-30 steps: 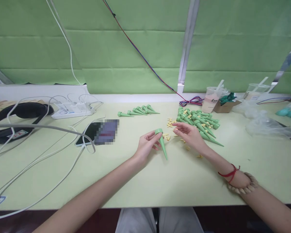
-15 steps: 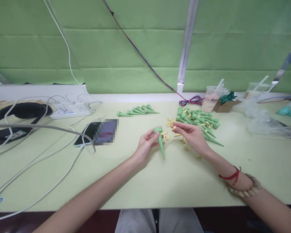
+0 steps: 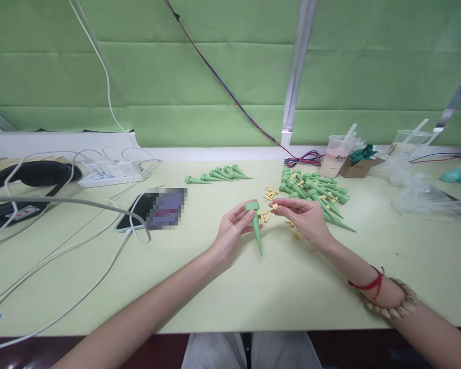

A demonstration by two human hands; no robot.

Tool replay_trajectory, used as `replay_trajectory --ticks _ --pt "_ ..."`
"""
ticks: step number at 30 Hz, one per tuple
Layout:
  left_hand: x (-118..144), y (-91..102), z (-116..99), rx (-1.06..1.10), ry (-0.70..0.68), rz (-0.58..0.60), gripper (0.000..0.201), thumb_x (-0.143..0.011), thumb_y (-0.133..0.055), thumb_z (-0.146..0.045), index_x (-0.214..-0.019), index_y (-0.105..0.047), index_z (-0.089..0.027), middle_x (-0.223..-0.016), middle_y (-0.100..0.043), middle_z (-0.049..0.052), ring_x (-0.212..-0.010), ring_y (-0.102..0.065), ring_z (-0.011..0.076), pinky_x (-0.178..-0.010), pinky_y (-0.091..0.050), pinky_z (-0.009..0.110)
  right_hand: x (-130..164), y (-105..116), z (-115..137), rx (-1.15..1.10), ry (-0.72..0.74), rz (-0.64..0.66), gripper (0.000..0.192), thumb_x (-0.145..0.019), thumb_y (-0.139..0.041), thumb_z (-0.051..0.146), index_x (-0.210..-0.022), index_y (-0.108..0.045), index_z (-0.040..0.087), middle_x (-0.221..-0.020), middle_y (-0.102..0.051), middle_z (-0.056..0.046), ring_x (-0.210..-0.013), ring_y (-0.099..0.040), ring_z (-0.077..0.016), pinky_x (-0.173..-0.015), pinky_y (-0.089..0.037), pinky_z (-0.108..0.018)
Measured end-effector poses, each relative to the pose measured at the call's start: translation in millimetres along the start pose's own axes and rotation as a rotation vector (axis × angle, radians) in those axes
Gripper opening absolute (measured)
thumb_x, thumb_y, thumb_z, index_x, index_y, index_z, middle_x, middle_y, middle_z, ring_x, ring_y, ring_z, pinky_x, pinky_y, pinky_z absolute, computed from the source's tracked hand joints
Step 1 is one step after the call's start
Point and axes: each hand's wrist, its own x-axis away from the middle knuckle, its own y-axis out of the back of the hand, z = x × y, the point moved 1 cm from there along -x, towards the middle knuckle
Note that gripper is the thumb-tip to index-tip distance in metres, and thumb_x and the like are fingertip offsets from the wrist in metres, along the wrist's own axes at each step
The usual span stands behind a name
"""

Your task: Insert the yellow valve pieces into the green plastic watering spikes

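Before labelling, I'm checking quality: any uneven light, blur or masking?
Head view: even light on the pale green table; same view: coarse pixel blocks beside the black-screened phone; same view: the small yellow piece in the right hand lacks detail.

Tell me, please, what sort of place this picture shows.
Probably an indoor workspace: on the table lie a pile of green spikes and small yellow pieces, with a power strip toward the left.
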Motion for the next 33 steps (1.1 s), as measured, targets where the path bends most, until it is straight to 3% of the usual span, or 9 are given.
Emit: replay_trajectory --ticks 9,13,15,19,26,33 --pt "3.6 -2.9 -4.3 -0.091 -0.105 -0.011 0.044 -0.067 -0.068 -0.033 -0.108 -0.059 -0.019 -0.096 -0.064 0.006 -0.082 -0.061 0.0177 -0.077 -0.05 0.032 3.5 -1.1 1.5 0.173 -0.013 0.016 0.02 -0.057 -0.075 0.032 -0.071 -0.072 0.019 -0.071 -0.071 -0.005 -0.067 -0.067 -0.0201 -0.066 -0.056 -0.032" --pt "4.3 -3.9 -5.1 -0.112 -0.13 -0.004 0.042 -0.068 -0.068 -0.03 -0.107 -0.06 -0.02 -0.096 -0.064 0.006 -0.088 -0.059 0.0184 -0.079 -0.05 0.031 4.9 -1.2 2.7 0.313 -0.013 0.078 0.026 -0.07 -0.064 0.04 -0.059 -0.068 0.017 -0.057 -0.067 -0.004 -0.055 -0.064 -0.0167 -0.055 -0.053 -0.028" --pt "3.1 -2.7 -4.6 -0.102 -0.112 -0.023 0.043 -0.068 -0.067 -0.031 -0.109 -0.058 -0.019 -0.098 -0.064 0.007 -0.085 -0.061 0.0181 -0.078 -0.05 0.031 5.3 -1.5 3.3 0.363 0.024 0.102 0.028 -0.074 -0.059 0.041 -0.063 -0.068 0.017 -0.061 -0.068 -0.004 -0.056 -0.064 -0.0159 -0.056 -0.053 -0.028" --pt "0.0 0.5 -3.8 -0.073 -0.106 -0.053 0.046 -0.066 -0.069 -0.032 -0.109 -0.058 -0.019 -0.099 -0.064 0.007 -0.087 -0.061 0.0195 -0.077 -0.05 0.032 4.6 -2.1 3.5 0.334 0.118 0.109 0.027 -0.066 -0.069 0.035 -0.088 -0.068 0.019 -0.081 -0.07 -0.005 -0.07 -0.066 -0.0177 -0.068 -0.055 -0.03" --pt "-0.8 2.9 0.8 -0.115 -0.118 -0.013 0.046 -0.067 -0.068 -0.031 -0.11 -0.058 -0.018 -0.098 -0.063 0.008 -0.086 -0.06 0.0187 -0.076 -0.049 0.031 2.8 -1.2 -1.6 0.333 -0.009 0.098 0.028 -0.062 -0.07 0.038 -0.078 -0.069 0.015 -0.077 -0.071 -0.008 -0.066 -0.066 -0.0201 -0.061 -0.055 -0.032" --pt "-0.4 2.9 -1.5 -0.299 -0.173 -0.005 0.045 -0.067 -0.067 -0.028 -0.111 -0.06 -0.018 -0.101 -0.064 0.007 -0.093 -0.058 0.0193 -0.078 -0.048 0.029 5.8 -3.4 1.0 0.385 -0.015 0.15 0.029 -0.07 -0.062 0.043 -0.069 -0.067 0.014 -0.065 -0.068 -0.005 -0.058 -0.062 -0.015 -0.057 -0.05 -0.025"
